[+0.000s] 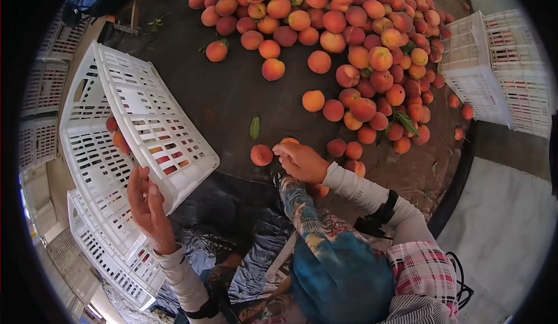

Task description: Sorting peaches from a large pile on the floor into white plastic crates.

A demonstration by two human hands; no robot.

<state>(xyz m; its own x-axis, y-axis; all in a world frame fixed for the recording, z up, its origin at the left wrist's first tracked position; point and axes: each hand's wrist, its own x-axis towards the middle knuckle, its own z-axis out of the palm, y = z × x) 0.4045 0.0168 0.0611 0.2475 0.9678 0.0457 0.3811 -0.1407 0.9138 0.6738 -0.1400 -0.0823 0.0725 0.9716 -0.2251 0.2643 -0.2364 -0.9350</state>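
My left hand is raised at the near rim of a tilted white plastic crate. Its fingers are apart and nothing shows in them; whether they touch the rim is unclear. A few peaches are visible inside the crate, more through its slotted side. Over the dark ground sheet, my right hand has its fingers curled. One peach lies just left of its fingertips and another is partly hidden behind the hand. I cannot tell whether it grips anything. Teal patterned cloth reaches up just below it.
A large heap of peaches spreads across the dark sheet. White crates stand stacked at the right, beside a pale slab. Another white crate sits below the tilted one. More crates line the far left.
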